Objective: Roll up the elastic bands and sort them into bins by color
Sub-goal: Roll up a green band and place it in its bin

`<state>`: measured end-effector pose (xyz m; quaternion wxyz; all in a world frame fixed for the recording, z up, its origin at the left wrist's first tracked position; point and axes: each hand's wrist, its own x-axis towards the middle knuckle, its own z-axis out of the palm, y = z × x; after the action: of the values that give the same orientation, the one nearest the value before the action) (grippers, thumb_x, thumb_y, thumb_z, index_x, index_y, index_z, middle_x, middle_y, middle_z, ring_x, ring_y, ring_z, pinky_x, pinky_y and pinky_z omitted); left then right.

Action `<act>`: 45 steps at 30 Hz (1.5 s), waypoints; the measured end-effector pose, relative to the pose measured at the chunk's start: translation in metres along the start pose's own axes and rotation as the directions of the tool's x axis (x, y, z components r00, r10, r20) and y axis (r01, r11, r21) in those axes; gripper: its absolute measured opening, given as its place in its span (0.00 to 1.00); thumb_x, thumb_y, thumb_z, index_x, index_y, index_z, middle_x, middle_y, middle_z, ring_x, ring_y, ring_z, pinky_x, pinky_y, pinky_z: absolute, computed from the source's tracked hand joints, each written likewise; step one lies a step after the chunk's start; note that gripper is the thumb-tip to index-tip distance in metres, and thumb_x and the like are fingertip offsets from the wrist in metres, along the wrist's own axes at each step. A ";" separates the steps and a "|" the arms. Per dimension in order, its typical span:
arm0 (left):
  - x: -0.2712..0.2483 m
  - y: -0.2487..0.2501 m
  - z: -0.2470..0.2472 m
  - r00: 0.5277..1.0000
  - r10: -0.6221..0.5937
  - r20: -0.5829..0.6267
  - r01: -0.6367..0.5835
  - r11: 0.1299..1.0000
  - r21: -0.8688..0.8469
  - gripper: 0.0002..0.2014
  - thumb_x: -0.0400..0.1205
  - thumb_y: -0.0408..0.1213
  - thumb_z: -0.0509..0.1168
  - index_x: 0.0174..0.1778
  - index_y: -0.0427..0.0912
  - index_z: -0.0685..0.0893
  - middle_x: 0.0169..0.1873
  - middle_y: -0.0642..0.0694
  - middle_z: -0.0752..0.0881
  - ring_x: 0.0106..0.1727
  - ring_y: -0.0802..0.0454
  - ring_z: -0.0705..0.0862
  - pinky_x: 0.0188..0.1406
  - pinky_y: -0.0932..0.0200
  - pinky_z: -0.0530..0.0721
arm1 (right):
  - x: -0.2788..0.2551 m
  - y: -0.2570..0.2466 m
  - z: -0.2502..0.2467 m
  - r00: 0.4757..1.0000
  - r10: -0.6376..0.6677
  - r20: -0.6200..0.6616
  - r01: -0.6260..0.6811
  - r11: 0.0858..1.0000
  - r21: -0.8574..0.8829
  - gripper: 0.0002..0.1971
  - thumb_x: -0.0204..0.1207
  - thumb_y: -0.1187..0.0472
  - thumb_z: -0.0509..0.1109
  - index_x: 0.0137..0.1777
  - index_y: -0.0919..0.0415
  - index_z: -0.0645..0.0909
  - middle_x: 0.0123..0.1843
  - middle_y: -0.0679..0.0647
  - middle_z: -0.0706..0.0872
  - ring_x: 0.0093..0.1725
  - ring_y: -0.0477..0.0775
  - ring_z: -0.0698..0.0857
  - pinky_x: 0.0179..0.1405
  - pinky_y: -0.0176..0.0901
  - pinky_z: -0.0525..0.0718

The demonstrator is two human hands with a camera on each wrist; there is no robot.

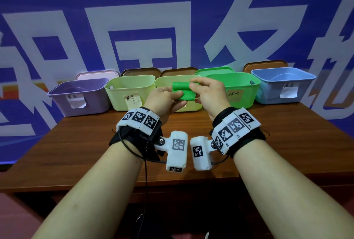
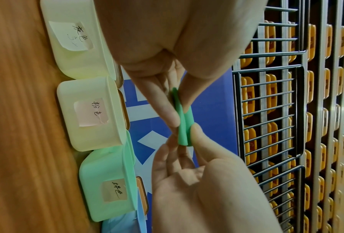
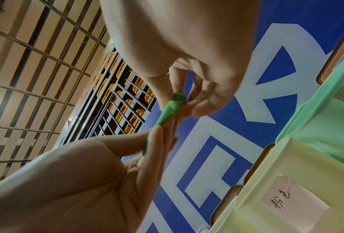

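Five bins [image 1: 130, 93] stand in a row along the table's [image 1: 76, 143] far edge (lids [image 1: 140, 71] propped behind them); I hold the band [image 1: 183, 92] above the middle one.

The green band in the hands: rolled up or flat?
Partly rolled: the green elastic band shows a roll with a flat tail, pinched by left hand and right hand.

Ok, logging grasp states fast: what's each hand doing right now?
Left hand: pinching the green elastic band between thumb and fingers.
Right hand: gripping the same band at its rolled end.
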<state>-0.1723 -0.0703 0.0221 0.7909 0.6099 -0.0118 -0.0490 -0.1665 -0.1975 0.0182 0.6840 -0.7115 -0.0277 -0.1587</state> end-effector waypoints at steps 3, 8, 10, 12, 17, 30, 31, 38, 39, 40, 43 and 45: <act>0.000 0.000 0.000 1.000 0.006 0.005 -0.006 1.000 -0.007 0.06 0.83 0.22 0.60 0.47 0.32 0.81 0.38 0.40 0.84 0.29 0.57 0.88 0.37 0.67 0.87 | 0.000 0.000 0.001 1.000 0.014 0.007 -0.014 1.000 0.011 0.07 0.78 0.69 0.68 0.50 0.58 0.85 0.40 0.48 0.83 0.43 0.54 0.82 0.43 0.47 0.84; 0.000 0.000 -0.002 1.000 0.002 0.016 -0.002 1.000 -0.025 0.07 0.83 0.20 0.59 0.48 0.31 0.82 0.39 0.39 0.85 0.30 0.55 0.89 0.38 0.65 0.87 | 0.003 0.000 0.002 0.999 0.047 0.028 -0.047 0.999 0.026 0.08 0.76 0.72 0.69 0.48 0.59 0.84 0.41 0.51 0.83 0.46 0.56 0.85 0.51 0.52 0.86; 0.000 0.000 -0.002 1.000 -0.002 0.014 0.002 1.000 -0.028 0.08 0.83 0.20 0.58 0.49 0.31 0.81 0.40 0.38 0.85 0.31 0.55 0.89 0.38 0.65 0.88 | 0.004 0.000 0.002 0.998 0.053 0.034 -0.054 0.998 0.023 0.09 0.75 0.73 0.69 0.47 0.59 0.85 0.42 0.51 0.84 0.45 0.54 0.86 0.53 0.51 0.87; 0.001 0.001 -0.003 1.000 -0.001 0.005 0.001 0.999 -0.042 0.08 0.83 0.19 0.58 0.51 0.30 0.81 0.40 0.38 0.85 0.31 0.54 0.89 0.39 0.65 0.88 | 0.005 0.001 0.002 0.998 0.059 0.038 -0.060 0.998 0.023 0.10 0.73 0.75 0.69 0.46 0.60 0.85 0.41 0.51 0.84 0.43 0.52 0.85 0.52 0.49 0.87; 0.001 0.001 -0.002 1.000 0.002 -0.023 -0.004 0.996 -0.088 0.09 0.83 0.27 0.63 0.57 0.27 0.79 0.43 0.34 0.87 0.38 0.48 0.89 0.40 0.63 0.87 | 0.005 0.003 0.002 0.998 0.059 0.039 -0.059 0.998 0.011 0.14 0.70 0.77 0.70 0.38 0.55 0.85 0.41 0.53 0.85 0.46 0.56 0.86 0.51 0.47 0.88; 0.006 0.001 -0.007 0.998 0.047 -0.036 -0.051 0.990 -0.134 0.11 0.81 0.18 0.60 0.51 0.37 0.81 0.40 0.37 0.88 0.38 0.47 0.90 0.39 0.62 0.89 | 0.003 0.009 0.004 0.989 0.113 0.096 -0.124 0.985 0.118 0.10 0.79 0.66 0.69 0.59 0.62 0.82 0.43 0.56 0.86 0.37 0.51 0.85 0.41 0.41 0.86; 0.006 0.001 -0.007 0.998 0.049 -0.033 -0.053 0.990 -0.129 0.12 0.81 0.17 0.59 0.50 0.37 0.81 0.42 0.36 0.88 0.39 0.47 0.90 0.40 0.62 0.89 | 0.003 0.008 0.004 0.989 0.108 0.097 -0.118 0.986 0.114 0.09 0.79 0.67 0.68 0.57 0.62 0.82 0.42 0.55 0.85 0.36 0.50 0.84 0.42 0.41 0.86; 0.007 0.000 -0.004 0.997 0.065 -0.028 -0.067 0.996 -0.056 0.04 0.81 0.25 0.65 0.48 0.37 0.81 0.45 0.35 0.86 0.46 0.43 0.89 0.42 0.61 0.89 | 0.002 0.005 0.000 0.994 0.074 0.076 -0.076 0.997 0.026 0.10 0.79 0.67 0.68 0.58 0.60 0.84 0.45 0.49 0.83 0.42 0.48 0.85 0.46 0.41 0.85; 0.006 0.000 -0.004 0.997 0.069 -0.032 -0.070 0.997 -0.042 0.02 0.81 0.27 0.66 0.46 0.37 0.81 0.46 0.36 0.86 0.47 0.43 0.89 0.41 0.62 0.89 | 0.001 0.005 0.000 0.995 0.070 0.075 -0.072 0.997 0.026 0.11 0.79 0.68 0.68 0.59 0.60 0.84 0.45 0.49 0.82 0.43 0.48 0.85 0.47 0.41 0.85; 0.006 0.000 -0.004 0.997 0.071 -0.041 -0.072 0.997 -0.030 0.01 0.81 0.29 0.66 0.45 0.38 0.81 0.46 0.38 0.86 0.47 0.44 0.88 0.41 0.62 0.88 | 0.000 0.005 0.000 0.995 0.066 0.074 -0.069 0.997 0.029 0.12 0.79 0.68 0.68 0.60 0.61 0.84 0.45 0.48 0.81 0.44 0.48 0.84 0.47 0.41 0.85; 0.006 -0.001 -0.003 0.995 0.070 -0.064 -0.070 0.998 0.005 0.02 0.82 0.29 0.66 0.46 0.39 0.80 0.42 0.41 0.86 0.42 0.48 0.88 0.39 0.63 0.87 | -0.001 0.004 0.000 0.995 0.060 0.081 -0.063 0.997 0.044 0.15 0.79 0.70 0.68 0.65 0.62 0.82 0.46 0.48 0.81 0.43 0.46 0.84 0.47 0.37 0.85; 0.005 -0.001 -0.002 0.996 0.064 -0.069 -0.063 0.998 0.014 0.03 0.81 0.28 0.66 0.45 0.39 0.80 0.41 0.41 0.86 0.40 0.49 0.88 0.38 0.63 0.86 | -0.003 0.005 0.000 0.994 0.056 0.089 -0.061 0.997 0.050 0.17 0.79 0.70 0.67 0.67 0.63 0.81 0.46 0.47 0.81 0.42 0.44 0.84 0.49 0.37 0.85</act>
<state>-0.1670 -0.0686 0.0207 0.7884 0.6152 -0.0041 -0.0026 -0.1685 -0.1970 0.0129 0.7049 -0.7001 -0.0411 -0.1065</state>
